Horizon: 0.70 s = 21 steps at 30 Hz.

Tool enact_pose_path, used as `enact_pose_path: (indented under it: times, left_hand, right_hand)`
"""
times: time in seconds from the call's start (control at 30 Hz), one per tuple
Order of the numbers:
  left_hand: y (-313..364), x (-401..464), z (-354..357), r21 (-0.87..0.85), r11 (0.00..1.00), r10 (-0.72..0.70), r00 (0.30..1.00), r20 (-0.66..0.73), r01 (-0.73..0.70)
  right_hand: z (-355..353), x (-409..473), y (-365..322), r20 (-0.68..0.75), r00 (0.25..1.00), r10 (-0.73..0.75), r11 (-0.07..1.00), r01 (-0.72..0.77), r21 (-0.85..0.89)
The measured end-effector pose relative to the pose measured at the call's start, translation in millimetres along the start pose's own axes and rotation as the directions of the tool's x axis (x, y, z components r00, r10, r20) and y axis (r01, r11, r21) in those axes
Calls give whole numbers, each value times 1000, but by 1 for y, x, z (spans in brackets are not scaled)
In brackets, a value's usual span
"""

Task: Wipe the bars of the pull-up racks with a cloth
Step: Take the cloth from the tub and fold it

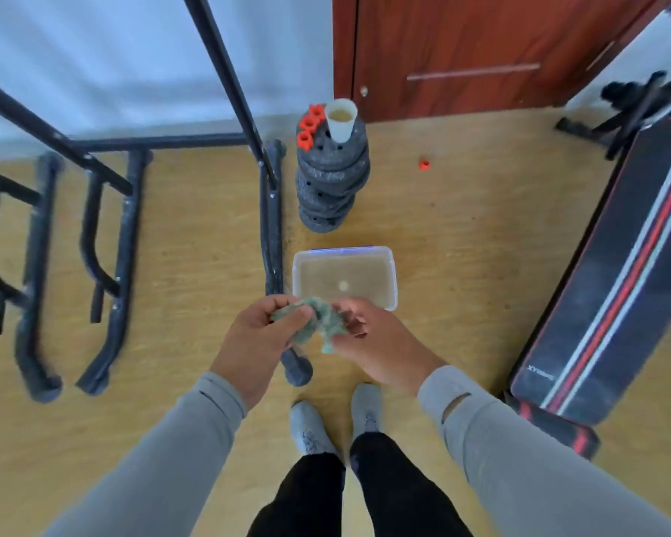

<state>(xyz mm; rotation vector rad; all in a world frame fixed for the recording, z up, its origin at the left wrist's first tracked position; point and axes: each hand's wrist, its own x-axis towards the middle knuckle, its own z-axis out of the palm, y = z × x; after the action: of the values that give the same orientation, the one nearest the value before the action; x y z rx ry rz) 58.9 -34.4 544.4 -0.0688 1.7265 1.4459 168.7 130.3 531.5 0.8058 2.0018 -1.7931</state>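
Both hands hold the crumpled green cloth (318,323) at mid-frame: left hand (256,339) and right hand (369,343), each grip pinched on it. The nearest rack upright (225,75) rises ahead-left, long axis slanting upward; the left hand is nearer. Below lies a plastic tub (392,281) of cloudy water.

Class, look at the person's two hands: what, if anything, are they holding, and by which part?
Both hands hold one crumpled green cloth: the left hand grips its left end, the right hand pinches its right end, above the floor.
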Motion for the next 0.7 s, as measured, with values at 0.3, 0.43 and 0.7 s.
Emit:
enact_pose_path:
  times: [0.3, 0.43, 0.7]
  left_hand:
    - [122, -185, 12, -240, 936, 230, 963, -139, -258]
    - [128, -237, 19, -205, 914, 289, 916, -278, -351]
    - [120, -316, 6, -69, 872, 365, 737, -569, -485]
  right_hand:
    - [3, -158, -151, 19, 971, -237, 970, 238, -46]
    - [10, -191, -177, 71, 955, -289, 957, 289, 8]
    - [57, -218, -197, 102, 888, -448, 894, 446, 46]
